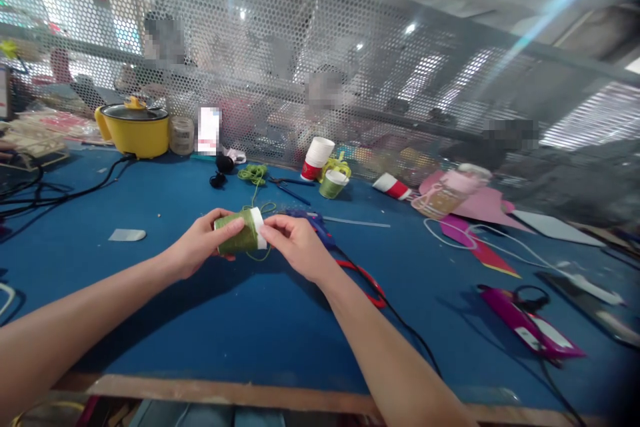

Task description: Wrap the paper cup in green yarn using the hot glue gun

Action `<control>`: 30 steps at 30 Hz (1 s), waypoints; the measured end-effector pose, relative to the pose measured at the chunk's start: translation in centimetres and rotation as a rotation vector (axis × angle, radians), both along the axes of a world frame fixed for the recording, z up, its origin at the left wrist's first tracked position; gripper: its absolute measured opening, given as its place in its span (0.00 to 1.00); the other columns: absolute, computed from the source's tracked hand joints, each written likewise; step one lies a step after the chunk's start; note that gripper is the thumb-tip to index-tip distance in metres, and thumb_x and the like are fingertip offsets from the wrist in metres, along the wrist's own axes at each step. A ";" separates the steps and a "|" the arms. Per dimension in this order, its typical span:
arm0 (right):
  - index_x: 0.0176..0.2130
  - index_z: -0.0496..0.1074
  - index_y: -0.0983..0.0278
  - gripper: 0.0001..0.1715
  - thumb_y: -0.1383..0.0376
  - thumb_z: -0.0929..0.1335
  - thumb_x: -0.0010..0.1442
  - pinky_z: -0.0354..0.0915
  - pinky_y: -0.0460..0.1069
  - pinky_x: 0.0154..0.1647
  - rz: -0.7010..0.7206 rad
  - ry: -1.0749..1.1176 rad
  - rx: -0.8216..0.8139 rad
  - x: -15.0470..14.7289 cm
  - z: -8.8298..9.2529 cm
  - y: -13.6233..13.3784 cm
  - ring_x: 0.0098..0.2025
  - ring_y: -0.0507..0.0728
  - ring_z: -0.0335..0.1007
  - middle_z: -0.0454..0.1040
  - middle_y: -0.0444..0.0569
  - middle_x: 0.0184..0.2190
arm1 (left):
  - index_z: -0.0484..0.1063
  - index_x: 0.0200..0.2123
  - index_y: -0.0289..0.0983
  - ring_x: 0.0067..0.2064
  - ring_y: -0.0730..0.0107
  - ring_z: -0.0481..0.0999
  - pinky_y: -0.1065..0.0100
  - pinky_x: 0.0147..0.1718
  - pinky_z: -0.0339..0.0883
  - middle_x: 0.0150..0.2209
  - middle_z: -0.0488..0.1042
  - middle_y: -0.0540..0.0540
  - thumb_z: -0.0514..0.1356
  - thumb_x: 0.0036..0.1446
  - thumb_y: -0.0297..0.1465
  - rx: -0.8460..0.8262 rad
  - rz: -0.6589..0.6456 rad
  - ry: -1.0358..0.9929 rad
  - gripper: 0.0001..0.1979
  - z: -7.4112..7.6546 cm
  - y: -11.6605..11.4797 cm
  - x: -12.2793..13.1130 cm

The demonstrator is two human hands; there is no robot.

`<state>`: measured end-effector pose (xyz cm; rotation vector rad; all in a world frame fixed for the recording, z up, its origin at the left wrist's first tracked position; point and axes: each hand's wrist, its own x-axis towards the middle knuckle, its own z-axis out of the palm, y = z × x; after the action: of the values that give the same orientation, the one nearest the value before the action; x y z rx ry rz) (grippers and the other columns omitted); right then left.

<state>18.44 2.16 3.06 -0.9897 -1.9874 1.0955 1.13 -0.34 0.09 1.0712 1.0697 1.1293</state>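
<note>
A paper cup wrapped in green yarn lies on its side above the table, its bare white end pointing right. My left hand grips the wrapped part, thumb on top and fingers beneath. At the white end, my right hand pinches with thumb and forefinger against the cup; whatever is between the fingertips is hidden. A loose loop of green yarn hangs under the cup. Behind it, a strand leads back to a small bundle of green yarn. Just past my right hand lies a blue tool, partly covered by that hand.
Farther back stand white-and-red paper cups and another green-wrapped cup. Pliers lie near them. A yellow electric pot is at the back left. Black cable and red handles lie right; a purple pouch sits front right.
</note>
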 end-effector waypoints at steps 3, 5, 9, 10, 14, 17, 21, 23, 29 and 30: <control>0.27 0.71 0.67 0.10 0.62 0.64 0.51 0.58 0.45 0.25 -0.012 -0.019 -0.019 -0.1 -0.1 0.0 0.23 0.49 0.61 0.69 0.44 0.22 | 0.63 0.38 0.34 0.28 0.73 0.69 0.70 0.23 0.69 0.28 0.67 0.49 0.62 0.45 0.43 0.015 0.002 0.020 0.22 -0.1 0.1 0.0; 0.27 0.71 0.67 0.09 0.63 0.65 0.51 0.59 0.45 0.25 -0.011 -0.026 -0.026 -0.1 -0.3 0.2 0.23 0.49 0.62 0.69 0.44 0.22 | 0.63 0.38 0.34 0.27 0.74 0.69 0.70 0.23 0.69 0.29 0.68 0.49 0.62 0.45 0.43 0.022 -0.002 0.038 0.22 -0.1 0.1 -0.1; 0.25 0.70 0.66 0.08 0.64 0.65 0.50 0.58 0.45 0.24 -0.004 -0.032 -0.028 -0.1 -0.5 0.2 0.23 0.49 0.61 0.69 0.44 0.21 | 0.63 0.39 0.33 0.26 0.74 0.70 0.70 0.22 0.69 0.29 0.68 0.48 0.62 0.45 0.43 0.034 -0.005 0.062 0.23 -0.2 0.0 -0.1; 0.25 0.70 0.66 0.08 0.64 0.65 0.50 0.58 0.44 0.24 -0.003 -0.034 -0.027 -0.1 -0.5 0.2 0.23 0.49 0.61 0.69 0.44 0.21 | 0.63 0.39 0.33 0.26 0.73 0.70 0.70 0.22 0.69 0.29 0.68 0.48 0.62 0.45 0.43 0.037 -0.005 0.069 0.23 -0.2 0.0 -0.1; 0.24 0.70 0.66 0.09 0.63 0.65 0.50 0.56 0.44 0.23 -0.004 -0.059 -0.031 -0.1 -0.4 0.2 0.22 0.48 0.59 0.67 0.43 0.19 | 0.63 0.39 0.33 0.27 0.73 0.71 0.69 0.23 0.69 0.29 0.69 0.48 0.62 0.45 0.43 0.059 -0.007 0.102 0.23 -0.2 0.0 -0.1; 0.22 0.69 0.66 0.10 0.62 0.66 0.49 0.54 0.44 0.21 -0.006 -0.073 -0.044 0.0 -0.4 0.3 0.21 0.48 0.57 0.65 0.42 0.18 | 0.63 0.39 0.33 0.27 0.73 0.70 0.70 0.24 0.69 0.29 0.69 0.49 0.62 0.45 0.42 0.082 -0.005 0.133 0.22 -0.2 0.0 -0.1; 0.21 0.69 0.66 0.10 0.62 0.66 0.49 0.53 0.44 0.21 -0.002 -0.066 -0.045 0.0 -0.5 0.3 0.21 0.47 0.56 0.65 0.41 0.18 | 0.63 0.39 0.34 0.29 0.72 0.70 0.70 0.24 0.69 0.30 0.68 0.49 0.61 0.46 0.41 0.112 0.003 0.161 0.21 -0.2 0.0 -0.1; 0.21 0.69 0.66 0.10 0.62 0.66 0.49 0.53 0.43 0.21 -0.003 -0.064 -0.037 0.0 -0.5 0.3 0.21 0.47 0.56 0.64 0.41 0.17 | 0.63 0.39 0.34 0.29 0.72 0.71 0.70 0.24 0.69 0.30 0.68 0.49 0.61 0.46 0.41 0.118 0.003 0.168 0.21 -0.1 0.0 -0.1; 0.23 0.70 0.65 0.09 0.63 0.65 0.50 0.56 0.44 0.24 0.038 -0.051 -0.059 0.0 -0.3 0.2 0.22 0.49 0.61 0.68 0.43 0.19 | 0.63 0.40 0.34 0.28 0.72 0.71 0.69 0.24 0.70 0.30 0.69 0.49 0.60 0.46 0.41 0.113 -0.014 0.185 0.21 0.0 -0.1 0.0; 0.23 0.69 0.65 0.09 0.63 0.64 0.50 0.56 0.44 0.24 0.044 -0.053 -0.060 0.1 -0.3 0.2 0.22 0.49 0.61 0.68 0.43 0.19 | 0.63 0.40 0.34 0.28 0.72 0.71 0.70 0.24 0.70 0.30 0.69 0.49 0.61 0.46 0.41 0.115 -0.017 0.189 0.21 0.0 -0.1 0.0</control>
<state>18.50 2.39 2.73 -1.0201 -2.0381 1.1696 1.10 -0.39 0.11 1.2953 1.1514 1.1032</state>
